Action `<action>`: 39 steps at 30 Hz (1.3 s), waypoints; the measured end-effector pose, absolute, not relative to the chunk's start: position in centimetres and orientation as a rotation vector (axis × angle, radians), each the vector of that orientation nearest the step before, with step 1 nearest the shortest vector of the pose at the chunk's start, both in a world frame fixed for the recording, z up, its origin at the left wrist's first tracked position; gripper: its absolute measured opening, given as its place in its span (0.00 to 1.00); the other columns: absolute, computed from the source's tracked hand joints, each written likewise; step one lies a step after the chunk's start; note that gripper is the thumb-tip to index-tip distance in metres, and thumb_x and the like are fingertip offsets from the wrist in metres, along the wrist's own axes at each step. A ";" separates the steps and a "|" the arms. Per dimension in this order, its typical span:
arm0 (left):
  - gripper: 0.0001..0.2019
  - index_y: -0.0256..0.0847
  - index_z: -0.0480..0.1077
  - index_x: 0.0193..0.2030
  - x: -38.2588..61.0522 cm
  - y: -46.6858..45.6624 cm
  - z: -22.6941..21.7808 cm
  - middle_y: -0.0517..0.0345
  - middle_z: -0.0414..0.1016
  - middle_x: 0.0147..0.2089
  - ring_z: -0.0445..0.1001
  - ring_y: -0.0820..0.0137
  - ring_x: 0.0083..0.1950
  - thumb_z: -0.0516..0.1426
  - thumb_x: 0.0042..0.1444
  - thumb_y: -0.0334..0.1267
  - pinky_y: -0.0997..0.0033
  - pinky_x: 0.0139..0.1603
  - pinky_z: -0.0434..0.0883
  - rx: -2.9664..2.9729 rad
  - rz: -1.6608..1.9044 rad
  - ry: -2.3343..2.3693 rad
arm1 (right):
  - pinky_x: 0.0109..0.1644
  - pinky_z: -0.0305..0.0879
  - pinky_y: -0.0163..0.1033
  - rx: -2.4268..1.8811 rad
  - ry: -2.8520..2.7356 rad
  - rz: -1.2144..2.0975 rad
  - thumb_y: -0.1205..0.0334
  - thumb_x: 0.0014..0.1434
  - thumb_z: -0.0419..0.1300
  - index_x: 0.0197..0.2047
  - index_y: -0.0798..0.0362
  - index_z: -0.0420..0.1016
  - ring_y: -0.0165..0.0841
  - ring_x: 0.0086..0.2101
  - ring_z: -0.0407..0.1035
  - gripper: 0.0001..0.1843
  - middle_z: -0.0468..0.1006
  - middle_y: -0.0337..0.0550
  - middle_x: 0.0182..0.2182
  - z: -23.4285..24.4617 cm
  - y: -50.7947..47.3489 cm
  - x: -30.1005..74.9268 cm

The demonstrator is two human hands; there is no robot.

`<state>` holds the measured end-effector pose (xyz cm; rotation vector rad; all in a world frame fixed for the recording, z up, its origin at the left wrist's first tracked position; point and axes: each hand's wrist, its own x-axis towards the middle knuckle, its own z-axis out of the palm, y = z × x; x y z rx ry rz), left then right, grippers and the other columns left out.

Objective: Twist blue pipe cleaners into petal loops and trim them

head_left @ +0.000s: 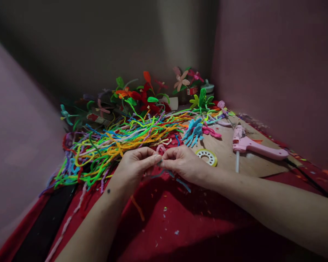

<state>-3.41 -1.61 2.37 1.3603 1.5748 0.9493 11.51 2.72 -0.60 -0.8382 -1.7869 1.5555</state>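
Note:
My left hand (pixel 136 163) and my right hand (pixel 184 163) meet at the middle of the view, thumbs and forefingers pinched together. Between their fingertips is a pale pink pipe cleaner (pixel 161 148), bent into a small loop that stands up above the fingers. Its lower part is hidden by my fingers. Beneath the hands, a blue pipe cleaner piece (pixel 183 185) lies on the red cloth (pixel 180 225). Just beyond my left hand spreads a big tangle of colored pipe cleaners (pixel 142 134). A yellow-rimmed roll of tape (pixel 207 157) lies close to my right hand.
A pink glue gun (pixel 258 146) rests on a brown board (pixel 224 140) at the right, its cord (pixel 306 178) trailing off. Blue pipe cleaner petals (pixel 193 133) lie on the board. Pipe cleaner flowers (pixel 144 91) and a lidded jar (pixel 207 89) stand at the back wall.

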 end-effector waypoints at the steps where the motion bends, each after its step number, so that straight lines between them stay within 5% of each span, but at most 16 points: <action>1: 0.12 0.39 0.67 0.26 -3.3 -1.6 2.3 0.68 0.60 0.15 0.53 0.79 0.15 0.59 0.47 0.46 0.78 0.15 0.50 1.304 0.953 1.559 | 0.22 0.44 0.32 -0.847 -1.803 1.527 0.62 0.51 0.57 0.20 0.56 0.65 0.22 0.18 0.50 0.11 0.58 0.30 0.14 -0.7 2.7 11.5; 11: 0.07 0.41 0.71 0.27 -2.2 -2.6 1.3 0.60 0.73 0.26 0.67 0.74 0.27 0.56 0.52 0.39 0.75 0.30 0.63 2.111 1.178 1.945 | 0.22 0.42 0.33 -0.932 -1.836 1.465 0.62 0.52 0.55 0.17 0.54 0.60 0.23 0.17 0.50 0.14 0.56 0.31 0.13 -1.1 3.0 11.0; 19: 0.11 0.38 0.67 0.24 -2.3 -1.7 1.9 0.67 0.61 0.16 0.56 0.79 0.18 0.56 0.52 0.41 0.78 0.19 0.54 1.453 1.212 1.687 | 0.20 0.45 0.32 -0.943 -1.712 1.646 0.66 0.49 0.57 0.17 0.55 0.63 0.22 0.15 0.52 0.11 0.61 0.32 0.12 -0.5 2.9 11.3; 26: 0.12 0.37 0.72 0.36 -3.6 -1.5 2.5 0.64 0.68 0.23 0.58 0.81 0.19 0.60 0.49 0.43 0.79 0.19 0.55 1.328 1.128 1.426 | 0.19 0.43 0.32 -0.942 -1.626 1.697 0.64 0.49 0.58 0.17 0.55 0.63 0.21 0.14 0.50 0.13 0.60 0.31 0.11 -0.5 2.8 11.4; 39: 0.08 0.37 0.70 0.26 -2.7 -1.7 2.6 0.66 0.65 0.18 0.57 0.80 0.19 0.60 0.46 0.40 0.79 0.18 0.54 1.409 1.150 1.612 | 0.24 0.48 0.34 -0.789 -1.567 1.808 0.65 0.44 0.59 0.19 0.56 0.67 0.23 0.18 0.54 0.07 0.63 0.32 0.15 -0.7 2.7 11.4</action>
